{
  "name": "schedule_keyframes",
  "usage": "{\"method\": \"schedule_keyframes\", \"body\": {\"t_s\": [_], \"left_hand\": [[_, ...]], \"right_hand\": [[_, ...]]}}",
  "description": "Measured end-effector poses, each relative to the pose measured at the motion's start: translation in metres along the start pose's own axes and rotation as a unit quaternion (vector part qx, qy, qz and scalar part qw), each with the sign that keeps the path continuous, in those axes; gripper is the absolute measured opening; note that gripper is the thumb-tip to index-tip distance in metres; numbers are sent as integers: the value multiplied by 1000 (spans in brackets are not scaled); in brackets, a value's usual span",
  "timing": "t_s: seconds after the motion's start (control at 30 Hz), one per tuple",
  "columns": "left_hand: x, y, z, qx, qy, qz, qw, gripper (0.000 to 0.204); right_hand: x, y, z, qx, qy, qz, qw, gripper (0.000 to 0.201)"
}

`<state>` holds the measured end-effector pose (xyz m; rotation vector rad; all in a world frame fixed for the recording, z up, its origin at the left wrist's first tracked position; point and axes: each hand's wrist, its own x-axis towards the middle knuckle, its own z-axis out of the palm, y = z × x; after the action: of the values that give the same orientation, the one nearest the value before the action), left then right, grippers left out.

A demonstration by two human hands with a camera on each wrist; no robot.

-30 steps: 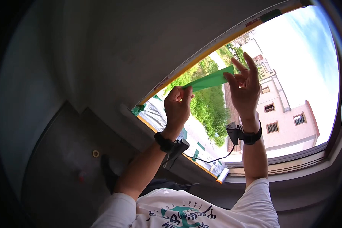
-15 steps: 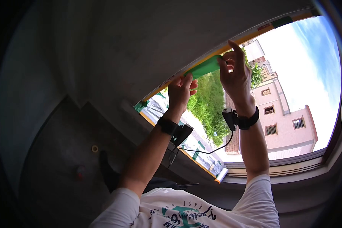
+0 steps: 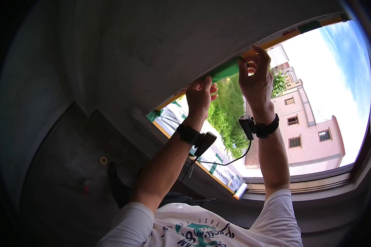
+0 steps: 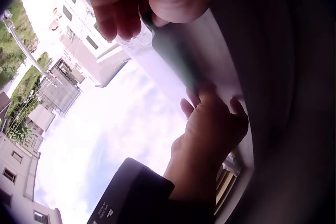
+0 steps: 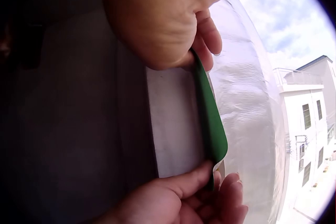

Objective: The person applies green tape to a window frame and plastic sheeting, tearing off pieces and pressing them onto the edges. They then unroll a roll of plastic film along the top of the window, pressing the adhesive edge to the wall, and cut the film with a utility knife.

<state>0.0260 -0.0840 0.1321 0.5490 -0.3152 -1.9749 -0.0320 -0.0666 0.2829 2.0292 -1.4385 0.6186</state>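
Note:
A strip of green tape (image 3: 227, 70) stretches between my two hands along the yellow-edged window frame (image 3: 276, 40). My left hand (image 3: 199, 99) pinches its near-left end between thumb and fingers. At the other end my right hand (image 3: 255, 82) pinches the strip, with the index finger raised toward the frame. In the right wrist view the green tape (image 5: 210, 113) runs between the right hand (image 5: 168, 19) above and the left hand (image 5: 184, 198) below, its lower end curled. A pale frame surface (image 5: 176, 119) lies beside it, with shiny silvery sheeting (image 5: 247, 92) on the other side.
Silvery sheeting with green tape pieces (image 3: 212, 167) covers the lower sill, where a white roll (image 3: 240, 191) lies at the corner. On the dark floor are a tape ring (image 3: 103, 160) and a small red-marked object (image 3: 87, 185). A cable (image 3: 228, 164) hangs between my wrists.
Both hands have moved the green tape from in front of the window opening up to the frame's edge. The strip now lines up with the yellow border; both hands keep their pinch.

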Motion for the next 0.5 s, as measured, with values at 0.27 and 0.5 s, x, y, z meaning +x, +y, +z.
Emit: {"method": "schedule_keyframes", "body": {"t_s": [0.27,0.5], "left_hand": [[0,3,2,2,10,-16,1000,20],[-2,8,3,1,19,-30,999,22]], "right_hand": [[-2,7,4,2,7,21,1000,49],[-1,1,5,6,17,22,1000,47]]}}
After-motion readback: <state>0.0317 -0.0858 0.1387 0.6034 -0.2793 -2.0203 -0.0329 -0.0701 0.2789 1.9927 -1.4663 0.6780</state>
